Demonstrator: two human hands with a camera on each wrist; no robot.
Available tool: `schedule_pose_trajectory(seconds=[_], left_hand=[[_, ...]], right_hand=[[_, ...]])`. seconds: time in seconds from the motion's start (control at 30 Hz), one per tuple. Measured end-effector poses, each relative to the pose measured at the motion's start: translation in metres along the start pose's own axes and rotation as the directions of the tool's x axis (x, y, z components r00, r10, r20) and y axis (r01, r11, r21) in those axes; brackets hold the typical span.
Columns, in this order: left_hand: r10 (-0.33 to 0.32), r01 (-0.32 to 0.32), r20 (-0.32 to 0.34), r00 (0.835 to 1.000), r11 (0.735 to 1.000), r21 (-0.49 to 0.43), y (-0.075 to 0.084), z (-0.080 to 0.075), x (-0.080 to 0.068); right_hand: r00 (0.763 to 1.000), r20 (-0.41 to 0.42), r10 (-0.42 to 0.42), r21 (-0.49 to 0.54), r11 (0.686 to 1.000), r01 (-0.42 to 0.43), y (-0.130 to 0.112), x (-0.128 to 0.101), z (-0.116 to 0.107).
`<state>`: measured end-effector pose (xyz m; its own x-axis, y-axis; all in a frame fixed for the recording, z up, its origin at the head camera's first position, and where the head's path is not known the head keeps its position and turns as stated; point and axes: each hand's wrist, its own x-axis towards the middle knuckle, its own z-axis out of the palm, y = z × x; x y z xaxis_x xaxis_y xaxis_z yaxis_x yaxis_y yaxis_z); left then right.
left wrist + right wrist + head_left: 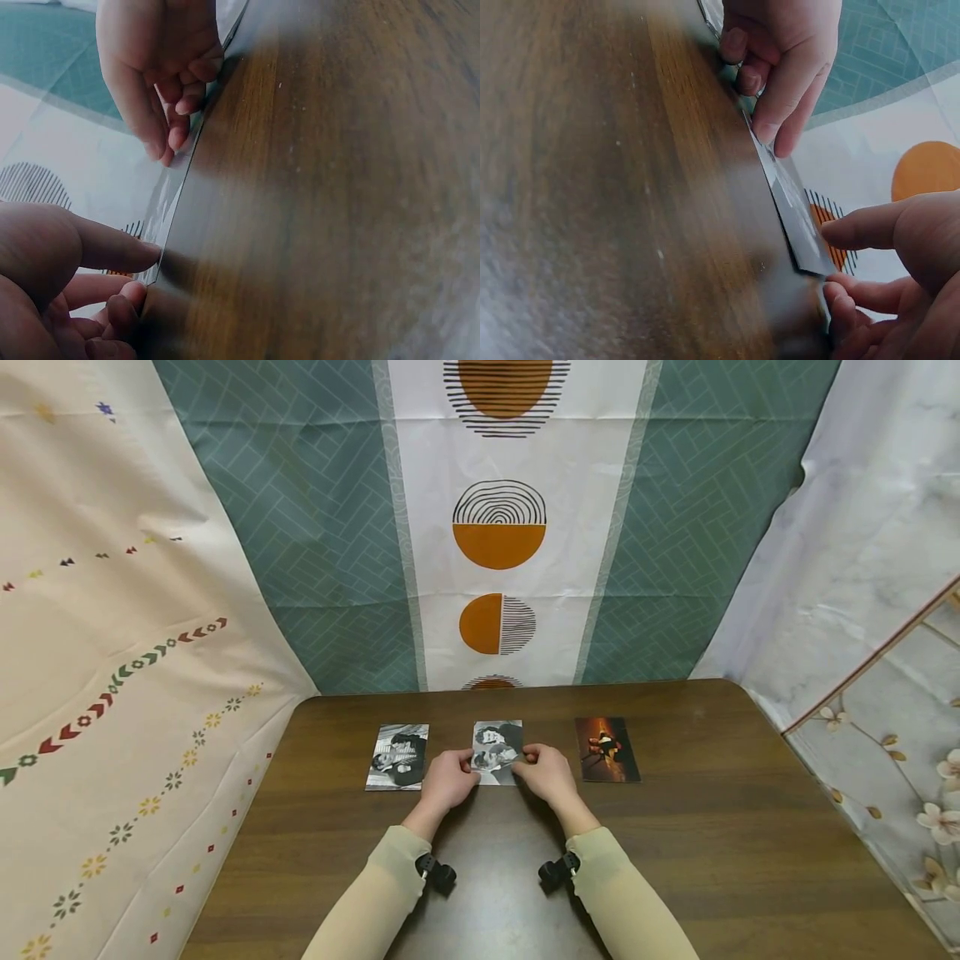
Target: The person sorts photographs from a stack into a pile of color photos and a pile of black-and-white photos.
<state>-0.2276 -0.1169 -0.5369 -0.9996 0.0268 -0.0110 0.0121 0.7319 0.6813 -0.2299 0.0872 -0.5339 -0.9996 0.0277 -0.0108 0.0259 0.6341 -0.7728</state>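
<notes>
A black-and-white photo card [497, 745] of two people lies on the brown table between both hands. My left hand [448, 781] pinches its left edge near the lower corner, the thumb over the card's face. On the other side my right hand [549, 774] is at the right edge. In the right wrist view the right thumb [862, 225] hovers just off the card [791, 202], while the fingertips touch near its corner. Left of the hands lies another black-and-white photo card [398, 757]. To the right lies a dark orange-toned photo card [607, 749].
The wooden table [720, 860] ends at a back edge against a hanging green and white cloth [322, 527]. A cream patterned cloth [112, 610] hangs at left, a white floral one [862, 610] at right. Small black wrist cameras [557, 872] sit on both sleeves.
</notes>
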Motion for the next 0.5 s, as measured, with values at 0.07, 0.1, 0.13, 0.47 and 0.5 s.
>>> schedule_pose_trajectory(seconds=[0.07,0.1,0.13,0.47,0.5], left_hand=[[-0.006,0.006,0.001,1.000,1.000,0.004,-0.0002,0.0001,-0.0001],[-0.009,0.009,0.002,1.000,1.000,0.005,-0.0003,0.0001,-0.0001],[-0.014,0.014,0.003,1.000,1.000,0.006,-0.0004,0.0002,0.0000],[-0.017,0.017,-0.001,1.000,1.000,-0.016,-0.0015,0.0023,0.0018],[-0.012,0.012,-0.004,1.000,1.000,-0.021,-0.0016,0.0023,0.0018]], right_hand=[[1.000,-0.012,-0.002,0.032,0.999,0.002,0.0008,-0.0005,0.0011],[1.000,-0.017,0.000,0.052,0.999,0.001,0.0011,-0.0009,0.0018],[1.000,-0.021,0.000,0.071,0.998,0.001,0.0013,-0.0015,0.0024],[1.000,-0.028,-0.007,0.136,0.991,0.011,0.0022,-0.0041,0.0042],[1.000,-0.026,-0.010,0.139,0.990,0.013,0.0024,-0.0044,0.0041]])
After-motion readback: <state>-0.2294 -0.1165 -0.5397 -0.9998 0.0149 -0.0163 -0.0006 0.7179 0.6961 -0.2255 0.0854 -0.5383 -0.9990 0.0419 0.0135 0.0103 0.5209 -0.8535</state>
